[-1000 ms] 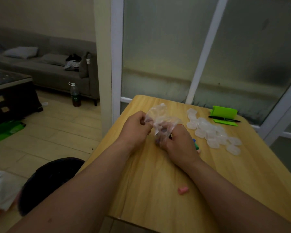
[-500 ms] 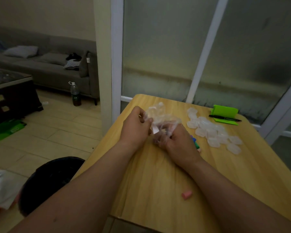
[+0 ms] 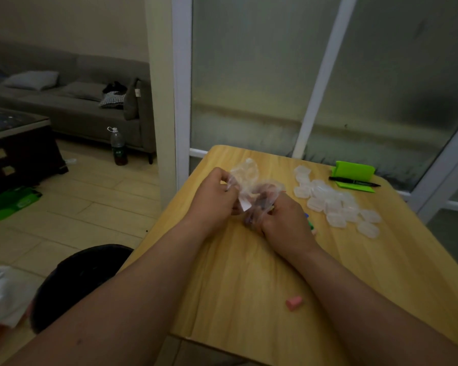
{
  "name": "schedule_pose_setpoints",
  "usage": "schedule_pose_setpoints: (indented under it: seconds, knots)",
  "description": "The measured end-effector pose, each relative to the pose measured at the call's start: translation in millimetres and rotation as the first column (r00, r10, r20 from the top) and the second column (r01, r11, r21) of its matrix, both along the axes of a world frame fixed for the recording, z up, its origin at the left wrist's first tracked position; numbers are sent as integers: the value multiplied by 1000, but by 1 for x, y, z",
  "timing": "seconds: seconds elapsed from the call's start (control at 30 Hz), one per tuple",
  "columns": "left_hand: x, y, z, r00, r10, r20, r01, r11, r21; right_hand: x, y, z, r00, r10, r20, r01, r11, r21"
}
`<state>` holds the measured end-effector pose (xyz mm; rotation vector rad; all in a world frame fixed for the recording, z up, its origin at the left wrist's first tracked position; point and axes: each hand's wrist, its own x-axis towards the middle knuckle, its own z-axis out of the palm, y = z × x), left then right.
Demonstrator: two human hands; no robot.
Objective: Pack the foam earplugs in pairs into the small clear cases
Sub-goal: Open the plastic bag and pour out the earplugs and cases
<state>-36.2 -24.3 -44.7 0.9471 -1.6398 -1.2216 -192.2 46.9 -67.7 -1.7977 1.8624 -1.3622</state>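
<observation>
Far left of the clear plastic bag (image 3: 251, 180), on the floor, lies a green packet (image 3: 8, 204), with a grey sofa (image 3: 64, 107) behind it and a drinks bottle (image 3: 118, 147) standing at the sofa's end. Nearer, still left of the bag, a dark round seat (image 3: 77, 281) sits beside the wooden bench (image 3: 249, 273).

The bag is held just above the bench. The left hand (image 3: 214, 202) is at the bag's left side, its fingers pinching the film near the open top. A small white label (image 3: 245, 204) hangs from the bag. The right hand (image 3: 286, 220) is at the bag's lower right, its fingers curled round the bunched film. Small dark shapes show through the plastic, too dim to name.

Well nearer than the bag, a single pink foam earplug (image 3: 293, 303) lies on the bench between the forearms. Just right of the bag, a few coloured earplugs (image 3: 310, 223) peek out from behind the right hand. Further right of the bag, a heap of small clear cases (image 3: 333, 202) lies spread on the bench. Beyond them, far right of the bag, stands a green holder (image 3: 354, 173) with a black pen (image 3: 354, 183) lying across it.
</observation>
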Motion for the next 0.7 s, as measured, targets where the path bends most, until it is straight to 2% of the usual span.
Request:
schedule_pose_setpoints:
  seconds: [0.3, 0.43, 0.53, 0.7]
  knots:
    - [-3, -3, -2, 996, 69, -49, -66, 996, 63, 2, 1, 1, 995, -74, -74, 75, 997, 18]
    - [2, -13, -6, 974, 224, -38, -220, 972, 77, -1, 3, 1, 994, -85, -63, 85, 996, -8]
    - [6, -17, -8, 955, 292, -40, -289, 954, 82, -5, 5, 1, 986, -23, -165, 24, 1000, 3]
    - [6, -20, -10, 949, 314, 6, -314, 948, 46, -6, 2, 5, 933, 75, -352, -56, 996, 65]
